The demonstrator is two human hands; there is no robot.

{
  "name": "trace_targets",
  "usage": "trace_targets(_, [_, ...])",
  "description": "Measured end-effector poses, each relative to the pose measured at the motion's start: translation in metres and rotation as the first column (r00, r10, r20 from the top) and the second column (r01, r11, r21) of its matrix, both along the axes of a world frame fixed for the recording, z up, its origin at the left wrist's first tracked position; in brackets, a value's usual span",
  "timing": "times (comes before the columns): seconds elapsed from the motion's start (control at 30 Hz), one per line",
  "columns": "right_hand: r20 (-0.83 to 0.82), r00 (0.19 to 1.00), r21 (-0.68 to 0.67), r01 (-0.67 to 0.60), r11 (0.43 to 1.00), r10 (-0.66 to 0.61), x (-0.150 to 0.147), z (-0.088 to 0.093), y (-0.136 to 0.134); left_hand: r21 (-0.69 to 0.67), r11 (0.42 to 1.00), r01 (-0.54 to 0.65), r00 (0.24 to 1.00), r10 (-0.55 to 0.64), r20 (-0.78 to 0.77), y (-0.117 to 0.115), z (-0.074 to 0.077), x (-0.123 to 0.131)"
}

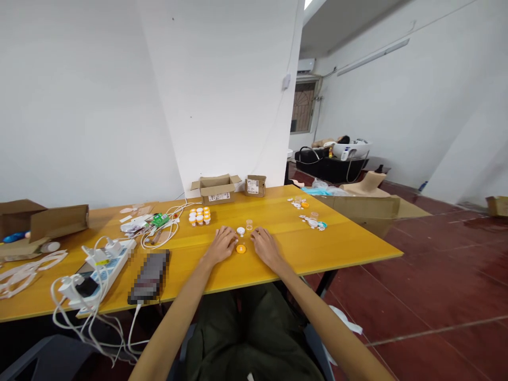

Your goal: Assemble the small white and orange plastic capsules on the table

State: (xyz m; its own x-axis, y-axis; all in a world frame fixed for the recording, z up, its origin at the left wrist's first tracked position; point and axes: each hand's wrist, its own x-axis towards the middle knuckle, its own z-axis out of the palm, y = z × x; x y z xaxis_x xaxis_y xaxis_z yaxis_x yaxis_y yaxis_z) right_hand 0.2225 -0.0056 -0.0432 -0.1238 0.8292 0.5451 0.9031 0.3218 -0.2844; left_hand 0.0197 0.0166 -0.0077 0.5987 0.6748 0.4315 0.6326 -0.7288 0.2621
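My left hand (223,244) rests on the yellow table, palm down, its fingers stretched forward and a little bent, holding nothing that I can see. Opposite it, my right hand (265,245) lies the same way, fingers loosely apart. In the gap between them is an orange round cap-like piece (241,249) with a pale centre. Just beyond that lies a white round piece (241,231), near my left fingertips. A small clear plastic cup (249,225) stands past my right fingertips. Tiny pieces near the white one are too small to name.
Several orange-and-white capped containers (199,216) stand grouped at left. Loose parts (313,223) lie in two clusters at right. Cardboard boxes (217,190) stand against the wall. A phone (150,276), a power strip (105,272) and tangled cables occupy the table's left side.
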Motion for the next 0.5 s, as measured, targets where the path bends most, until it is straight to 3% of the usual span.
trace_targets(0.27, [0.060,0.994,0.063,-0.090,0.994,0.086,-0.007,0.012,0.001,-0.008,1.000,0.008,1.000,-0.008,-0.008,-0.002,0.004,0.001])
trace_targets(0.5, [0.130,0.987,0.049,-0.097,0.994,0.090,-0.014,0.024,0.001,-0.016,1.000,0.006,1.000,-0.006,-0.013,-0.005,0.006,0.002])
